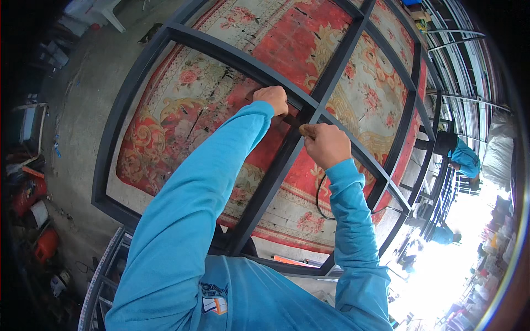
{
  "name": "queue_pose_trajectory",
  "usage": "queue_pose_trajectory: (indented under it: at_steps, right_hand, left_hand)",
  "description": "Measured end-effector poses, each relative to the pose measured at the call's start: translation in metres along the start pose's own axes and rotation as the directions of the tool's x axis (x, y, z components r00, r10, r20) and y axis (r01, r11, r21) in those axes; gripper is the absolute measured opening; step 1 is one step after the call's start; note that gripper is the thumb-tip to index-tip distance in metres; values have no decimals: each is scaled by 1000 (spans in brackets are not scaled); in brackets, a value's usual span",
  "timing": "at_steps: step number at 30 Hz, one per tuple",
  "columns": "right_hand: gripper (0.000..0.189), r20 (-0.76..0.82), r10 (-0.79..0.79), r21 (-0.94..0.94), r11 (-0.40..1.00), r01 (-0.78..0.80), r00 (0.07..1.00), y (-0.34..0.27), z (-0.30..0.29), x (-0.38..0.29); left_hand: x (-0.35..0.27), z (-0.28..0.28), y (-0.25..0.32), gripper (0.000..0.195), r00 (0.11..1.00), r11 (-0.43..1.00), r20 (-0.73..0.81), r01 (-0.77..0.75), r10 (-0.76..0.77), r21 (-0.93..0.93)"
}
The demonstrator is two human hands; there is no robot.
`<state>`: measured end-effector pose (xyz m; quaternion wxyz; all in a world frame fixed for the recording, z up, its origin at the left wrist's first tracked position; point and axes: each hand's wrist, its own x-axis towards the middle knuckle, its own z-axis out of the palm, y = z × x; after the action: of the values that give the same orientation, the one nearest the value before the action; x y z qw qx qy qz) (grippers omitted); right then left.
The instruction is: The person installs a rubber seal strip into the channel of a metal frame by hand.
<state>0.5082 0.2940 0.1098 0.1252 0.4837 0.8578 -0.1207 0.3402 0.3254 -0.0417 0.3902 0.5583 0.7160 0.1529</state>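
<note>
A large dark grey metal frame with crossing bars lies before me on a red and cream floral carpet. My left hand is closed in a fist at the inner side of a bar, close to where two bars cross. My right hand pinches the brownish end of a narrow dark strip just below that crossing. The strip spans the gap between both hands, and its other end runs into my left fist. Its material is too small to tell, and my fingers hide its ends.
A black cable curves over the carpet under my right forearm. Long metal profiles fill racks at the right. Another person bends near more frames there. At lower left, an aluminium ladder-like piece and an orange object are on the floor.
</note>
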Motion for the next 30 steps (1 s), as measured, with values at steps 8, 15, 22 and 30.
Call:
queue_pose_trajectory:
  at_steps: [8, 15, 22, 30]
  right_hand:
    - [23, 102, 88, -37, 996, -85, 991, -13, -11, 10]
    - [24, 204, 102, -96, 992, -84, 974, -27, -26, 42]
    - [27, 280, -15, -183, 981, 69, 960, -35, -36, 76]
    - [33, 500, 33, -200, 977, 79, 865, -71, -32, 103]
  left_hand:
    - [1, 2, 1, 26, 1000, 1000, -18, 24, -24, 13]
    - [5, 7, -8, 25, 999, 999, -9, -43, 43, 25]
    - [1, -1, -8, 25, 996, 996, 32, -83, 83, -14]
    - [3, 11, -47, 24, 958, 957, -109, -246, 263, 151]
